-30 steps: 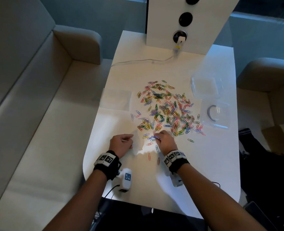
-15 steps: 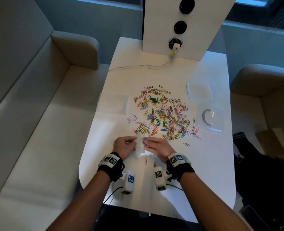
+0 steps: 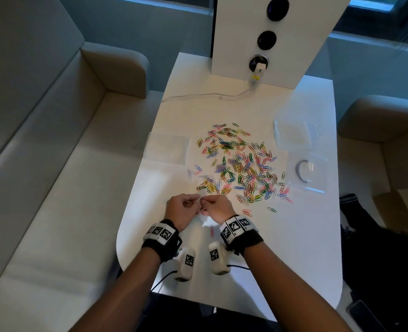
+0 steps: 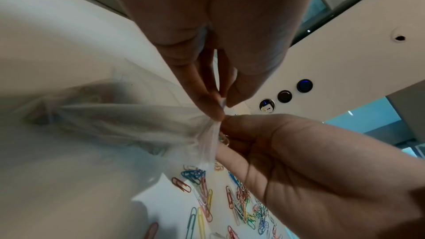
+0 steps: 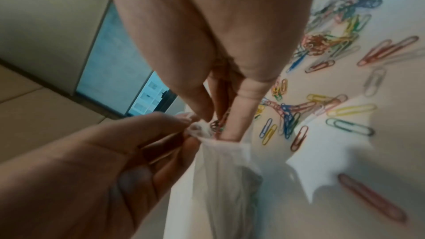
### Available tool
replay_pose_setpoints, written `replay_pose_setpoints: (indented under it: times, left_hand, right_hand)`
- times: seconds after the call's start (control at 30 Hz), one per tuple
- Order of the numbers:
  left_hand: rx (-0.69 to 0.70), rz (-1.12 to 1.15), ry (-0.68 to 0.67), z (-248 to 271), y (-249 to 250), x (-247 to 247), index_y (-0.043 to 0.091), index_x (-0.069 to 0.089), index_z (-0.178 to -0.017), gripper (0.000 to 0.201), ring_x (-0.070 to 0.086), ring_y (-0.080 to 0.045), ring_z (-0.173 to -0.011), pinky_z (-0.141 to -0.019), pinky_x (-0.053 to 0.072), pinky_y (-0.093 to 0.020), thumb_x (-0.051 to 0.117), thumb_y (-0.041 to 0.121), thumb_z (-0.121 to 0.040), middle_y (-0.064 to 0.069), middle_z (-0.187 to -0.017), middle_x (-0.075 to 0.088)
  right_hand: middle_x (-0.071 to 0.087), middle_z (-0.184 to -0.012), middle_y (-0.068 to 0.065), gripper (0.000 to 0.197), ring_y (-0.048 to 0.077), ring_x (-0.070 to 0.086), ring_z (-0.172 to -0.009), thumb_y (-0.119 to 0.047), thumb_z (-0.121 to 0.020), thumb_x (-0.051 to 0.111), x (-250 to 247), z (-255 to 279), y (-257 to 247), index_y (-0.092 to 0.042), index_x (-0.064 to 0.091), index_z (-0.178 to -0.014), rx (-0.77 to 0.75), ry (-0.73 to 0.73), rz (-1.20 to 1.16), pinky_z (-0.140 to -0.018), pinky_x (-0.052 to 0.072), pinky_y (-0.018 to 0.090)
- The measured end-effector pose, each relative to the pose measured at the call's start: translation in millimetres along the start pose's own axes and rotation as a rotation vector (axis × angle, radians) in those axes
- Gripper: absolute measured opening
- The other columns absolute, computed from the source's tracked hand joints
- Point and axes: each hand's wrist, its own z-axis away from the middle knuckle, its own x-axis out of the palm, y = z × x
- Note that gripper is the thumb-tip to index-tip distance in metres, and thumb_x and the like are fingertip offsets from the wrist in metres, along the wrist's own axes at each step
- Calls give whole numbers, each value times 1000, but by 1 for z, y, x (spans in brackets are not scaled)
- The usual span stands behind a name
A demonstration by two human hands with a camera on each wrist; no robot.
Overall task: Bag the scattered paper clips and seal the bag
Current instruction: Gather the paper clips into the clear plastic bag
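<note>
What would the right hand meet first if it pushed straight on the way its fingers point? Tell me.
The right hand would probably go deeper into the open mouth of the clear plastic bag, which the left hand pinches; its clutched coloured paper clips sit at the rim. Depth is unclear.

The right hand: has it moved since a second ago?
Yes. The right hand left the near edge of the paper clips and shifted left, meeting the left hand at the clear bag's mouth.

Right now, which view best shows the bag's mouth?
Right wrist: the bag's mouth faces the camera, right hand feeding clips in. Left wrist shows it edge-on, pinched by the left hand. Head view: hands hide it.
</note>
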Motion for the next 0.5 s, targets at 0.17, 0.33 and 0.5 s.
replay_pose_setpoints:
  times: [0.17,0.33,0.5]
  left_hand:
    - [48,-74,29,-4,1,-3,13,76,-100,18,69,-9,-79,-76,52,-12,72,11,-82,1,-91,73]
    - [-38,-36,107,-10,-3,-20,13,76,-103,22,70,-13,-79,-76,52,-13,71,9,-82,-3,-91,75]
    - [-93,-34,154,-5,-14,-40,17,76,-103,22,69,-6,-80,-79,53,-16,70,14,-82,3,-91,74]
  right_hand:
    - [71,-113,9,32,22,66,-102,-1,-87,55,1,8,-11,-6,68,-116,-177,32,290,-93,49,24]
    - [74,-102,5,32,15,67,-86,1,-84,53,-22,-14,-8,-12,75,-104,-415,230,278,-86,57,37]
    - [20,-160,5,66,36,18,-146,-45,-89,58,-20,-60,6,-31,32,-148,-451,-64,1009,-116,21,58]
